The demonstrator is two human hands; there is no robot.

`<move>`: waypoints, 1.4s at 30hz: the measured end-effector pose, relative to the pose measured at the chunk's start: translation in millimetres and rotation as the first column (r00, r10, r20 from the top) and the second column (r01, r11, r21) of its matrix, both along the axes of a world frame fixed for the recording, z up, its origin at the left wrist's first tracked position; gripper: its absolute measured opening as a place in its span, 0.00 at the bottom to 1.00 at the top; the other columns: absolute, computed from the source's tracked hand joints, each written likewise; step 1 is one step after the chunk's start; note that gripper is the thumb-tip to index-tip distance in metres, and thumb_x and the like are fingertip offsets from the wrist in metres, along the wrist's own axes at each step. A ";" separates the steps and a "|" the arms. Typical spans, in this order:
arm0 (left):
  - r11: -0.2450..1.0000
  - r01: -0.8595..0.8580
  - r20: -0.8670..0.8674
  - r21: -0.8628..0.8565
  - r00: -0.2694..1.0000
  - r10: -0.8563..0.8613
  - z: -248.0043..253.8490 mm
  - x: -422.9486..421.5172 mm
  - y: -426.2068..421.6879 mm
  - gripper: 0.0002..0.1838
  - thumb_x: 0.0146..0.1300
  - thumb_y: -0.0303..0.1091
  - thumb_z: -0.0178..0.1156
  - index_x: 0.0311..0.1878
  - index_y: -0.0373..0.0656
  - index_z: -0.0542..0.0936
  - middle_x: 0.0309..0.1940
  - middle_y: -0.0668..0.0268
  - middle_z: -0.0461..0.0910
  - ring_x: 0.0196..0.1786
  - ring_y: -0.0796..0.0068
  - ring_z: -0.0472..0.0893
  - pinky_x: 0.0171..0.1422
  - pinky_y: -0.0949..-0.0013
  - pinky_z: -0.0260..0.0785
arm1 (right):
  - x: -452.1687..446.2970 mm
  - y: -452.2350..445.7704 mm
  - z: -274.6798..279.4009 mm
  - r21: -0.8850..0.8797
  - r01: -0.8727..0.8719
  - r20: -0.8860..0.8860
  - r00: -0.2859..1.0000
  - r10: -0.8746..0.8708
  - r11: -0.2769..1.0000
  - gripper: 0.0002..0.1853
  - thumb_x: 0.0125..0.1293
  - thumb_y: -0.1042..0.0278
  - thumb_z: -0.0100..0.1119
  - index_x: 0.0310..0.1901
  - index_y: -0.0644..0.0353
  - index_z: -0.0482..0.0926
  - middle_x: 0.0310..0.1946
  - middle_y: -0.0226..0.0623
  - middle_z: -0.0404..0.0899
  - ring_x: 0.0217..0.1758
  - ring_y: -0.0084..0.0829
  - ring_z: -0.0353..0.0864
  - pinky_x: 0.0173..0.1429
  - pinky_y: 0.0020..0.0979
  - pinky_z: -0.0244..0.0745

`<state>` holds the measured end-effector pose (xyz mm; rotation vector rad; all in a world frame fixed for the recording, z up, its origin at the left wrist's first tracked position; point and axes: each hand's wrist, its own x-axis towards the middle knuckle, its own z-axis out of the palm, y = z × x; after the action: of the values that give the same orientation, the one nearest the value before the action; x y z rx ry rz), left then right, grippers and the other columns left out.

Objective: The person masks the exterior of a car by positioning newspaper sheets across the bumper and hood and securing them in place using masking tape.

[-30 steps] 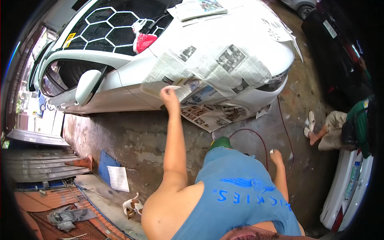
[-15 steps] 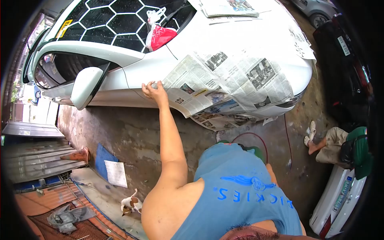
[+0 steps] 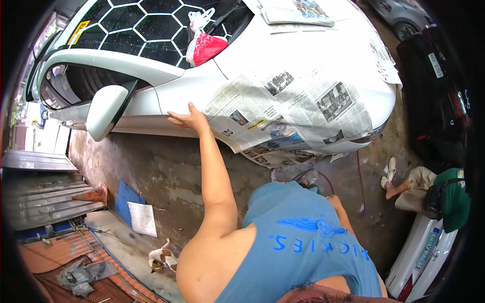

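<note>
On the car (image 3: 268, 53), newspaper (image 3: 302, 103) lies right of your nearer left hand (image 3: 194, 120), splayed and released; right hand (image 3: 334, 203): grip cannot be told.

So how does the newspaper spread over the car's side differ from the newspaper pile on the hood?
The spread newspaper drapes down the white car's side; the newspaper pile lies up on the hood. The spread newspaper is opened out, while the newspaper pile looks folded and stacked. The left hand is close to the spread newspaper but away from the newspaper pile. Both show printed pictures.
</note>
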<state>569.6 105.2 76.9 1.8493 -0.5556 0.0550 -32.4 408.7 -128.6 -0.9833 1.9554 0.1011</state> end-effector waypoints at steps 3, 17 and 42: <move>0.995 0.100 0.240 0.024 0.965 -0.103 -13.5 -17.1 11.9 0.50 0.70 0.46 0.64 0.84 0.41 0.45 0.83 0.37 0.33 0.84 0.36 0.36 0.84 0.39 0.34 | -0.2 8.4 -8.8 -0.045 0.046 0.042 0.998 -0.044 0.998 0.21 0.66 0.61 0.58 0.54 0.70 0.81 0.49 0.61 0.85 0.51 0.56 0.86 0.56 0.48 0.80; 0.868 0.485 0.514 -0.103 0.774 -0.371 81.4 -138.4 -17.6 0.31 0.73 0.31 0.59 0.75 0.37 0.62 0.80 0.41 0.47 0.81 0.38 0.47 0.81 0.39 0.44 | -12.7 35.8 -16.1 -0.062 0.445 0.145 0.889 -0.434 0.893 0.13 0.69 0.66 0.55 0.50 0.58 0.85 0.36 0.47 0.88 0.38 0.41 0.88 0.43 0.42 0.81; 0.656 0.751 -0.692 -0.079 0.432 -0.578 168.2 -225.1 -359.2 0.10 0.69 0.35 0.64 0.42 0.39 0.77 0.25 0.67 0.77 0.21 0.82 0.76 0.19 0.84 0.67 | -162.1 76.2 -141.4 -0.465 0.485 -0.066 0.815 -0.575 0.741 0.09 0.75 0.70 0.53 0.51 0.61 0.81 0.41 0.46 0.85 0.39 0.41 0.86 0.32 0.41 0.81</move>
<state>344.5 -254.0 245.1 1.5724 -0.7608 -1.2590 -194.5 484.9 -270.0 -0.6459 2.4453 -0.6086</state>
